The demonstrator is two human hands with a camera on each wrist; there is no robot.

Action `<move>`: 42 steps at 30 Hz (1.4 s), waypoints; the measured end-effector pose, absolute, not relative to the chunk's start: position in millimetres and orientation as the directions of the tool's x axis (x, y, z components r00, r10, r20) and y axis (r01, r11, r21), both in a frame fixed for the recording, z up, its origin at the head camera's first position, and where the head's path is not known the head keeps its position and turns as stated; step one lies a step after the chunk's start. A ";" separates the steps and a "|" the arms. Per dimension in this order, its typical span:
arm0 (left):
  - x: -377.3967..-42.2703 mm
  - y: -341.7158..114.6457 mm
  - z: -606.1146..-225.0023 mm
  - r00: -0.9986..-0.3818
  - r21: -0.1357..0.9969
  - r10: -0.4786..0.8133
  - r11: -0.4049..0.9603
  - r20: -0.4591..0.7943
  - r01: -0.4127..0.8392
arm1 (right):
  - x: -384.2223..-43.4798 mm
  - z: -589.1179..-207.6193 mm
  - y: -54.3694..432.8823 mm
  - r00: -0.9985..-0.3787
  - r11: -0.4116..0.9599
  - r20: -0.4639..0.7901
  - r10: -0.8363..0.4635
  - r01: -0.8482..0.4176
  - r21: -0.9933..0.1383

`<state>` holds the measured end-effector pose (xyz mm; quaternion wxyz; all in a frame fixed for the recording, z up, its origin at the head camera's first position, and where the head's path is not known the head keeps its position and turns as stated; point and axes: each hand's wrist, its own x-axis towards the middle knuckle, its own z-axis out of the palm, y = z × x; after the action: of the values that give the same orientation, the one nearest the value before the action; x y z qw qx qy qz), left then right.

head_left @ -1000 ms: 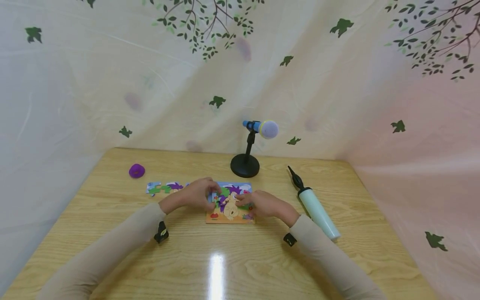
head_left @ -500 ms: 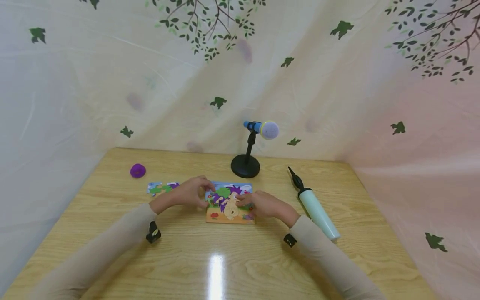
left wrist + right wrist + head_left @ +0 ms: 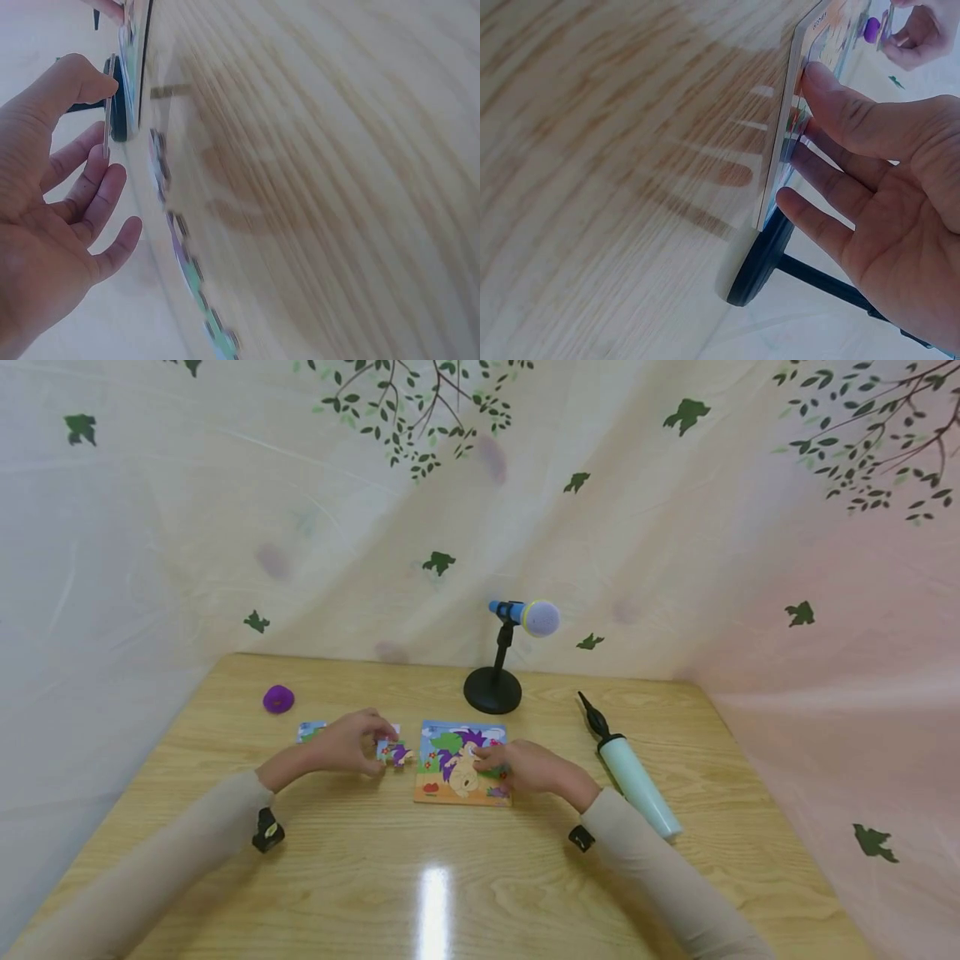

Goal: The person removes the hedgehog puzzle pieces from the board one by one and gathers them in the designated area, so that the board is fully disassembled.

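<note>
Head view overlooks the table (image 3: 360,868); close wrist views share it.

L-hand grip (image 3: 49,225) pinches a thin flat pc (image 3: 109,124), edge-on, betw. thumb & fingers. Row of puzzle pcs (image 3: 193,279) on wood worktop (image 3: 337,187), below & right. Puzzle board (image 3: 134,64) up top, beside blk base (image 3: 120,120).

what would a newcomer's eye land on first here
Probably the bright puzzle near the middle of the table, with the right hand touching it. Just left of it, the left hand pinches a loose piece. Behind the puzzle, the blue microphone stands out on its black stand.
</note>
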<state>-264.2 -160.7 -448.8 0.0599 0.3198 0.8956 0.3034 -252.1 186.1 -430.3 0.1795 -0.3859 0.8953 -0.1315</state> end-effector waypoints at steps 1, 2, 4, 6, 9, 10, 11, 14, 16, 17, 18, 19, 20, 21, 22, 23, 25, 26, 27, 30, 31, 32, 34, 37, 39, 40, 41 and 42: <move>-263.3 -164.2 -448.7 -0.788 0.582 0.609 0.610 0.088 0.537 | -252.1 -430.1 186.0 -0.636 0.666 -0.221 -0.739 -0.642 -0.378; -262.2 -167.7 -448.4 -0.791 0.583 0.606 0.613 0.087 0.533 | -252.0 -429.8 185.9 -0.635 0.666 -0.222 -0.739 -0.642 -0.380; -260.3 -175.1 -447.9 -0.795 0.584 0.602 0.617 0.082 0.527 | -251.9 -429.5 185.8 -0.635 0.666 -0.224 -0.740 -0.642 -0.380; -259.3 -182.5 -448.0 -0.802 0.583 0.593 0.628 0.072 0.516 | -251.8 -429.1 185.8 -0.635 0.667 -0.226 -0.739 -0.641 -0.380; -258.0 -193.4 -448.0 -0.814 0.582 0.579 0.643 0.056 0.498 | -251.7 -428.8 185.8 -0.636 0.669 -0.229 -0.737 -0.638 -0.381; -257.5 -196.5 -447.8 -0.815 0.577 0.576 0.648 0.054 0.497 | -251.8 -428.9 185.8 -0.636 0.669 -0.229 -0.737 -0.637 -0.382; -257.2 -199.7 -447.7 -0.817 0.574 0.575 0.652 0.052 0.495 | -251.9 -428.8 185.8 -0.636 0.670 -0.230 -0.736 -0.636 -0.384; -255.4 -208.6 -446.7 -0.826 0.558 0.563 0.671 0.046 0.488 | -252.5 -429.8 185.7 -0.638 0.671 -0.231 -0.735 -0.634 -0.385; -254.1 -213.8 -445.5 -0.828 0.549 0.559 0.680 0.042 0.487 | -252.9 -430.6 185.7 -0.641 0.674 -0.230 -0.732 -0.631 -0.385; -253.3 -216.3 -444.6 -0.831 0.547 0.555 0.684 0.039 0.483 | -253.1 -430.9 185.6 -0.642 0.674 -0.230 -0.731 -0.628 -0.388; -252.3 -218.4 -443.7 -0.833 0.544 0.552 0.689 0.036 0.479 | -253.2 -431.1 185.5 -0.643 0.674 -0.230 -0.731 -0.627 -0.391; -251.4 -220.4 -442.8 -0.834 0.543 0.550 0.690 0.036 0.478 | -253.5 -431.5 185.6 -0.644 0.676 -0.229 -0.729 -0.626 -0.389; -250.8 -222.5 -442.4 -0.835 0.541 0.549 0.693 0.033 0.477 | -253.6 -431.8 185.6 -0.644 0.676 -0.229 -0.730 -0.627 -0.387; -250.1 -224.4 -441.5 -0.835 0.539 0.550 0.693 0.033 0.478 | -253.8 -432.1 185.8 -0.646 0.676 -0.228 -0.729 -0.624 -0.392; -249.4 -226.2 -440.7 -0.834 0.540 0.551 0.691 0.035 0.480 | -253.9 -432.5 186.0 -0.646 0.676 -0.227 -0.729 -0.624 -0.392; -248.9 -227.9 -440.2 -0.835 0.542 0.550 0.693 0.031 0.476 | -253.9 -432.6 186.0 -0.645 0.674 -0.224 -0.730 -0.627 -0.391; -248.4 -231.7 -440.0 -0.832 0.542 0.553 0.692 0.027 0.478 | -254.3 -433.3 186.5 -0.649 0.678 -0.224 -0.727 -0.626 -0.385; -248.4 -233.6 -440.1 -0.832 0.541 0.554 0.693 0.024 0.477 | -254.3 -433.3 186.5 -0.650 0.678 -0.224 -0.726 -0.623 -0.389; -248.2 -235.5 -440.2 -0.832 0.536 0.555 0.696 0.020 0.477 | -254.4 -433.5 186.5 -0.651 0.678 -0.223 -0.725 -0.622 -0.391; -248.0 -240.5 -441.9 -0.834 0.525 0.552 0.707 0.009 0.474 | -254.3 -432.9 186.6 -0.651 0.679 -0.226 -0.725 -0.621 -0.391; -248.0 -241.8 -442.5 -0.834 0.521 0.552 0.710 0.007 0.474 | -254.0 -432.5 186.6 -0.648 0.677 -0.225 -0.727 -0.624 -0.391; -247.9 -242.8 -442.8 -0.835 0.515 0.551 0.715 0.004 0.474 | -253.8 -432.3 186.5 -0.647 0.676 -0.224 -0.729 -0.625 -0.392; -247.4 -244.5 -443.0 -0.831 0.515 0.556 0.713 0.000 0.476 | -253.6 -432.0 186.3 -0.646 0.675 -0.227 -0.729 -0.624 -0.393; -246.2 -245.7 -441.5 -0.833 0.515 0.553 0.719 -0.015 0.467 | -253.8 -432.2 186.4 -0.648 0.678 -0.230 -0.726 -0.620 -0.394; -245.1 -246.9 -440.4 -0.833 0.511 0.553 0.723 -0.024 0.466 | -254.4 -432.7 186.3 -0.650 0.681 -0.233 -0.724 -0.616 -0.396; -244.6 -247.2 -439.8 -0.831 0.507 0.556 0.724 -0.026 0.468 | -254.5 -433.0 186.4 -0.650 0.682 -0.235 -0.723 -0.615 -0.396; -244.0 -247.8 -439.4 -0.832 0.504 0.554 0.727 -0.030 0.466 | -254.7 -433.4 186.6 -0.651 0.683 -0.235 -0.722 -0.613 -0.398; -243.8 -248.9 -439.3 -0.829 0.502 0.558 0.726 -0.030 0.471 | -254.8 -433.6 186.7 -0.652 0.684 -0.237 -0.721 -0.611 -0.399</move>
<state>-243.8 -248.9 -439.3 0.0898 0.2782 0.9246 0.2443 -254.8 186.7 -433.6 0.1912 -0.3709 0.8974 -0.1431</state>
